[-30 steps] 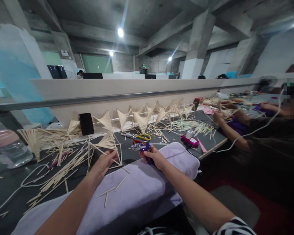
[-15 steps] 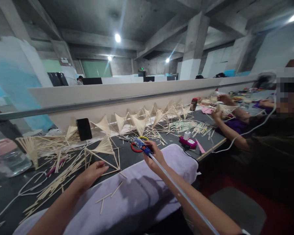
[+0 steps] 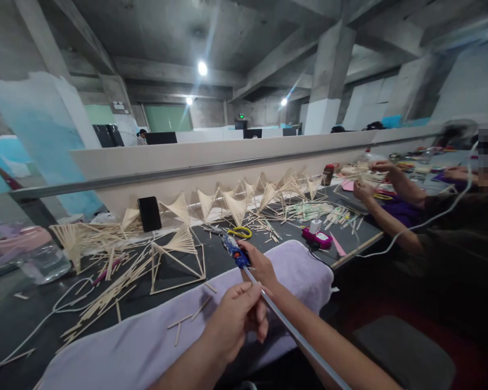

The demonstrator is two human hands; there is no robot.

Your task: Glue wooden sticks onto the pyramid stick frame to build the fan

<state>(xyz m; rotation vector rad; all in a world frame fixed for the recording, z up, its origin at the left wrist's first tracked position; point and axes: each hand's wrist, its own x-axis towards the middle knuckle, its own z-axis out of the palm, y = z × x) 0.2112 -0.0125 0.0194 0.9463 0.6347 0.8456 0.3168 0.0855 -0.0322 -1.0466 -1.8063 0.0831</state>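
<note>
My right hand (image 3: 260, 264) is closed round a blue glue gun (image 3: 235, 250) that points away over the dark table. A long translucent glue stick (image 3: 293, 333) runs back from the gun toward me. My left hand (image 3: 238, 315) pinches that stick close behind the gun. A square frame of wooden sticks with a fan of sticks rising from it (image 3: 178, 254) lies on the table left of the gun, touched by neither hand. A lilac towel (image 3: 146, 341) covers the table's near edge under my arms, with a few loose sticks on it.
Stick fans stand in a row (image 3: 244, 197) along the partition, with a black phone (image 3: 149, 213) propped there. Loose sticks (image 3: 106, 287), yellow-handled scissors (image 3: 239, 232), a pink device (image 3: 317, 236), a water bottle (image 3: 36, 254) and a white cable lie about. A person works at the right (image 3: 390, 208).
My left hand left the stick frame and came right to grip the glue stick behind the gun. The gun has turned from lying low to pointing forward, with the stick showing behind it.
</note>
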